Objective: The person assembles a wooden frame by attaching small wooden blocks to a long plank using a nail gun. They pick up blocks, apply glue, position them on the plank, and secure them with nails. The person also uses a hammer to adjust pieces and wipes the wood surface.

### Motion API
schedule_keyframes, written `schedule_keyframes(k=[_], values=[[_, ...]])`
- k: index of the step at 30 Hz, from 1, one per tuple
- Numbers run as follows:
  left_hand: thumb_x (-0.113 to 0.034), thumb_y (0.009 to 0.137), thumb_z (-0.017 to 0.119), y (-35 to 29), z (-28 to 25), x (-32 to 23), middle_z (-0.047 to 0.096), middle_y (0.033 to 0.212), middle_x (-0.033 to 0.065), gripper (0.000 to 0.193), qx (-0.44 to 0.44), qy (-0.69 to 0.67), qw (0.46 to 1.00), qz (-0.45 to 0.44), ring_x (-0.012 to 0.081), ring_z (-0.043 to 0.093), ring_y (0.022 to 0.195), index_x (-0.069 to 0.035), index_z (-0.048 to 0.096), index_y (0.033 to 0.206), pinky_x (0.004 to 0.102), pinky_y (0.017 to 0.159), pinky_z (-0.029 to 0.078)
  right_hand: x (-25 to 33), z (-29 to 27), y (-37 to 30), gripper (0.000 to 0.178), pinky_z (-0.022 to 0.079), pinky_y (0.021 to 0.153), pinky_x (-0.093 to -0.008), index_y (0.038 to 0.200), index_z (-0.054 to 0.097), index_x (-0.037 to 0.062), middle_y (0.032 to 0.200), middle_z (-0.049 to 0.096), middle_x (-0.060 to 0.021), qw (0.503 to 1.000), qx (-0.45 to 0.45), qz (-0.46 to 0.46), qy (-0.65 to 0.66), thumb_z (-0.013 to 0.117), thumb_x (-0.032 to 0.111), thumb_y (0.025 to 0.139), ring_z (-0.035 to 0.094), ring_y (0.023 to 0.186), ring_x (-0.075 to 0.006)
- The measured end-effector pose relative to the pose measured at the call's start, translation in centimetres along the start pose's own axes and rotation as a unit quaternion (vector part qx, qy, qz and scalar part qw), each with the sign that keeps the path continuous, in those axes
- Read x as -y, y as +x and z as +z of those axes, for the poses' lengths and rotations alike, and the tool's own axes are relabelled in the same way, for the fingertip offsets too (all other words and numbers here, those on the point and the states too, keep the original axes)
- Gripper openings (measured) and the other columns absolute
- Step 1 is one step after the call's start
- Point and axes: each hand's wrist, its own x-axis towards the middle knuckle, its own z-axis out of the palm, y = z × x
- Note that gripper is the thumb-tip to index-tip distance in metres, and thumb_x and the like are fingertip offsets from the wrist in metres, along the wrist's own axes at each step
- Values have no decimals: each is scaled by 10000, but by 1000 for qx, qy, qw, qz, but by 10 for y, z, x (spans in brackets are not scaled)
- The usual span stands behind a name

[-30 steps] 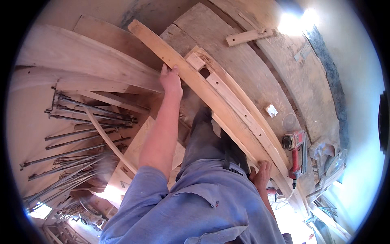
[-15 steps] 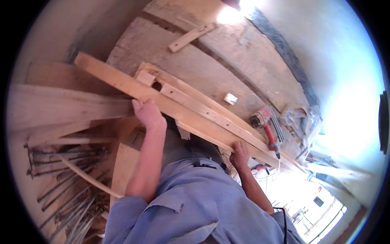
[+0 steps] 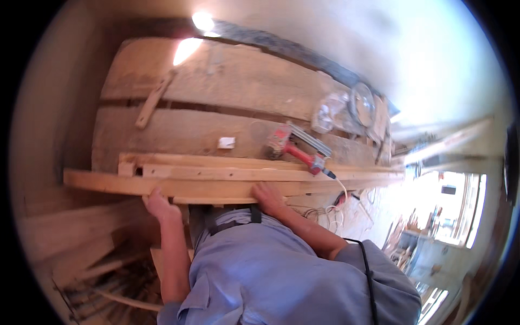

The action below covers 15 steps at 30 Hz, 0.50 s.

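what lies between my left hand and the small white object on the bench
In the head view: the near plank, then the strip with holes, then the wooden rail behind it.

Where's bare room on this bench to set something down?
Mostly on the far plank, between the short strip and the crumpled plastic; a smaller patch lies between that strip and the white item. It's crowded around the red nail gun and along the near side, where the left hand and right hand touch the long board.
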Motion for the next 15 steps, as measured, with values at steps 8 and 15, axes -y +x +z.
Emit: schedule_keyframes(k=[8,15], values=[[-19,789,598,24,-22,59,593,1227,137,641,77,180,980,35,260,604,1015,34,463,1413,364,877,506,-13,12,7,220,529,723,-464,1047,594,84,978,615,-102,997,-4,-73,37,561,210,869,628,907,-331],[-22,748,613,-3,-11,61,495,1436,242,930,33,489,853,179,328,561,1217,80,205,1577,374,1059,444,-3,31,17,157,551,689,-468,929,627,94,931,630,-104,998,44,-17,45,585,230,865,641,841,-321]])
